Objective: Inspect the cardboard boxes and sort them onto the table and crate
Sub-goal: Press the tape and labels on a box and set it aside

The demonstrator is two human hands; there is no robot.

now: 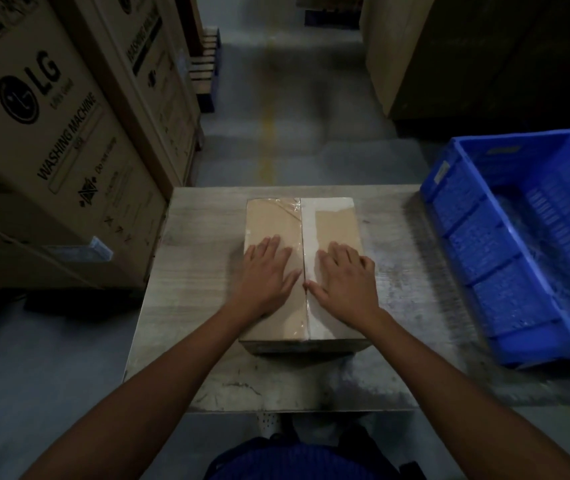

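A sealed cardboard box lies flat in the middle of the grey table, with clear and white tape along its centre seam. My left hand rests palm down on the left flap, fingers spread. My right hand lies palm down on the right flap, beside the seam. Neither hand grips anything. A blue plastic crate stands at the table's right end, with nothing visible inside it.
Tall washing machine cartons stand close to the table's left side. More large cartons stand at the back right. A floor aisle with a yellow line runs away beyond the table. Wooden pallets sit at the back.
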